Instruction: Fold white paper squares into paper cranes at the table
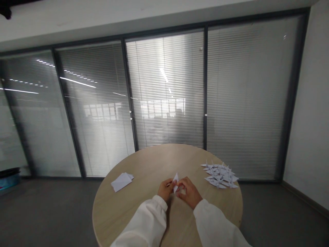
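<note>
Between my two hands, above the middle of the round table, is a small piece of folded white paper [176, 178] with a pointed tip facing up. My left hand [166, 189] grips it from the left, thumb and fingers closed on its side. From the right, my right hand [189, 192] pinches the paper near its lower part with bent fingers. The fingers hide some of the folds. To the right lies a pile of folded paper cranes [219, 175]. A small stack of white paper sheets [122, 181] rests on the left.
The round wooden table [154, 157] stands before a glass partition with blinds [167, 85]. A blue bin with a dark rim [9, 178] sits on the floor at the far left. A white wall [311, 103] rises on the right.
</note>
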Demonstrator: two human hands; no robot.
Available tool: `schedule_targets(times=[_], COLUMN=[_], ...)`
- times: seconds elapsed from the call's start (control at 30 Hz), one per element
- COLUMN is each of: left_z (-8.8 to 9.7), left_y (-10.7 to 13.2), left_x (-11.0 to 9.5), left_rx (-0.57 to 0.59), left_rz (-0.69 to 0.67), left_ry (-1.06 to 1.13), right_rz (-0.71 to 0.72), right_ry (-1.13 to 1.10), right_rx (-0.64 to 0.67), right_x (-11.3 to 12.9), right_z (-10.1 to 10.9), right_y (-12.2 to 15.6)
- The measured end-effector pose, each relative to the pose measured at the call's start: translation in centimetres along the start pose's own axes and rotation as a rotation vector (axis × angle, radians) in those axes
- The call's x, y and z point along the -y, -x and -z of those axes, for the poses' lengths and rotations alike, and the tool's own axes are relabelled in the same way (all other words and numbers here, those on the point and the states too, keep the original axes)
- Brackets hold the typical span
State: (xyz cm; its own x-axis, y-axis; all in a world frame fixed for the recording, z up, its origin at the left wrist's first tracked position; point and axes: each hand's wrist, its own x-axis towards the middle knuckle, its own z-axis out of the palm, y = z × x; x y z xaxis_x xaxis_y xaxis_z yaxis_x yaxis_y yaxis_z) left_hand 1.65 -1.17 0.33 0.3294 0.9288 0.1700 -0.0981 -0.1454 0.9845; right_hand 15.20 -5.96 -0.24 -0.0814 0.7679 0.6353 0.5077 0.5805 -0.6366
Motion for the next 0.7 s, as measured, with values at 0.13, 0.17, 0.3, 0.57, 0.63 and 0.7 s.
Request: schedule_targets(times=[0.13, 0.17, 0.3, 0.57, 0.63, 0.7], left_z=[-0.09, -0.11, -0.18, -0.3, -0.18, -0.06], left_y=[-0.01, -0.01, -0.01, 0.23, 0.2, 0.15], left_x=[0.07, 0.09, 0.36, 0.13, 0.13, 0.19], left_rx=[0.007, 0.01, 0.038, 0.061, 0.072, 0.079], left_rz=[0.042, 0.049, 0.085, 0.114, 0.123, 0.129], left_ry=[0.102, 0.121, 0.189, 0.184, 0.178, 0.171], right_rz=[-0.002, -0.002, 0.002, -0.01, -0.006, -0.003], right_ry=[0.003, 0.01, 0.017, -0.057, -0.065, -0.069], right_rx=[0.01, 0.004, -0.002, 0.023, 0.02, 0.019], right_x=[0.23, 0.25, 0.07, -0.28, -0.34, -0.4], right_z=[0.07, 0.07, -0.07, -0.24, -0.25, -0.24], right_y=[0.1, 0.12, 0.21, 0.27, 0.24, 0.2])
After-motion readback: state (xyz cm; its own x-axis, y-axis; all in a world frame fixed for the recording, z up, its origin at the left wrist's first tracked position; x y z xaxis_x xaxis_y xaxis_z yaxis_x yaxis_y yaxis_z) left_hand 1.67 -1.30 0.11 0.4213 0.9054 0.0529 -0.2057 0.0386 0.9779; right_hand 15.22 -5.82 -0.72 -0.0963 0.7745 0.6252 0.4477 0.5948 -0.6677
